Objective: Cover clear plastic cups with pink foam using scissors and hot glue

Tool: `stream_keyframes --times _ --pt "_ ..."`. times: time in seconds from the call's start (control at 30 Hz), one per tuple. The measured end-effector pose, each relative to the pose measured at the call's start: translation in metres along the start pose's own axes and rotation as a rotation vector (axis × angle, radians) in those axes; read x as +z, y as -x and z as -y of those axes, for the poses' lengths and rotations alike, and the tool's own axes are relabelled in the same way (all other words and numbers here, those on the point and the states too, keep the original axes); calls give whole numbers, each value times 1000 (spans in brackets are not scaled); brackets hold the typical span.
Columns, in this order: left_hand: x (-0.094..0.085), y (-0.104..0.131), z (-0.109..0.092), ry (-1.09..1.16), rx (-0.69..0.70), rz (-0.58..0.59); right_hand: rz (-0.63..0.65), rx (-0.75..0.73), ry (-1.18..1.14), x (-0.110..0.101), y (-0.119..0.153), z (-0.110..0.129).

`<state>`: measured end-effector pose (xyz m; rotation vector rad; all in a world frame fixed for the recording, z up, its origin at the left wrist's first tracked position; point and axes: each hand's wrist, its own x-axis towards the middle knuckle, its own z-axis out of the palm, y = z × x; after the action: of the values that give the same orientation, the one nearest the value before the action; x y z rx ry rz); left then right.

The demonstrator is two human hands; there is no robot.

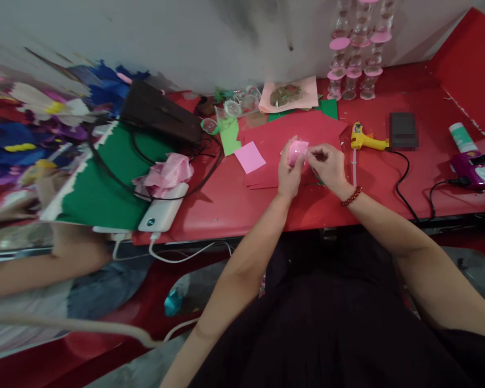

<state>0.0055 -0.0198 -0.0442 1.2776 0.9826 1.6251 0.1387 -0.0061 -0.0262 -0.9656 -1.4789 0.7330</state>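
Note:
My left hand point(290, 170) is closed around a small clear plastic cup with pink paper point(296, 153). The cup looks rounded and glossy, and a straight corner of the paper sticks out on its right side. At that edge my right hand point(328, 164) has thumb and fingers pinched together. Whatever lies between those fingertips is too small to make out. Both hands are above red paper sheets point(262, 129). A square of pink paper point(250, 157) lies to the left of them. To the right rests a yellow glue gun point(366, 139) with a glue stick point(354, 167) near it.
Stacked clear cups with pink discs point(353, 70) stand by the wall. On the red table point(210, 210) are a dark bag point(161, 113), a white power bank point(164, 209), pink cloth point(165, 175) and a purple power socket point(477, 170). A co-worker's arm point(52, 264) is at left.

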Motion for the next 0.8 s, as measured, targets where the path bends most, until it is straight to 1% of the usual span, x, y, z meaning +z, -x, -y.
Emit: stream_keyframes --times 0.07,0.23,0.3,0.4,0.5,0.57,0.63,0.8 --pt "2 0 -1 23 -10 -26 -6 -8 3 1 -1 0" --pt "2 -2 -7 157 -160 -29 25 -27 -60 2 -1 1" --pt "1 -3 -9 188 -181 -33 43 -6 -75 2 -1 1" --pt "0 -3 -13 194 -181 -44 64 33 -75 2 1 3" --pt "0 -3 -15 199 -184 -54 65 -20 2 0 2 7" --pt "0 -3 -15 209 -180 -54 36 -71 83 -2 2 10" --pt "1 -3 -14 202 -167 -54 12 -90 135 -4 2 11" --pt "2 -2 -14 119 -93 -74 9 -83 118 -4 3 9"
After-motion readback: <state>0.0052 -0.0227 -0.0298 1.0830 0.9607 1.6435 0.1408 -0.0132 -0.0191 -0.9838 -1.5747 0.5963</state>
